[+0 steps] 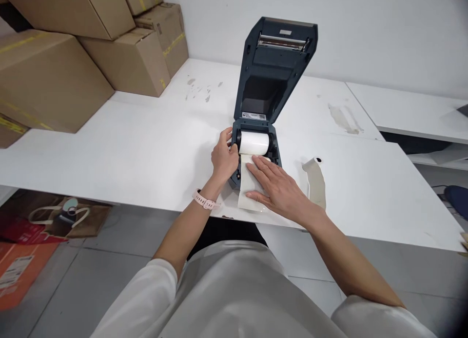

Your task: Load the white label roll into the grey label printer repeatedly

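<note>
A dark label printer (276,91) stands on the white table with its lid raised. Inside its base lies a white label roll (255,143), and a pale label strip (249,184) runs from it over the printer's front edge. My left hand (224,155) grips the left side of the base, the thumb near the roll's end and the other fingers partly hidden. Flat on the strip, fingers stretched out, rests my right hand (272,184). A small spent roll core with a curled strip (316,182) lies to the right of the printer.
Cardboard boxes (124,60) are stacked at the back left of the table (153,143). A white wall (358,35) is behind it. Below on the left are a brown bag (91,218) and an orange package (22,269). A shelf unit (438,155) adjoins on the right.
</note>
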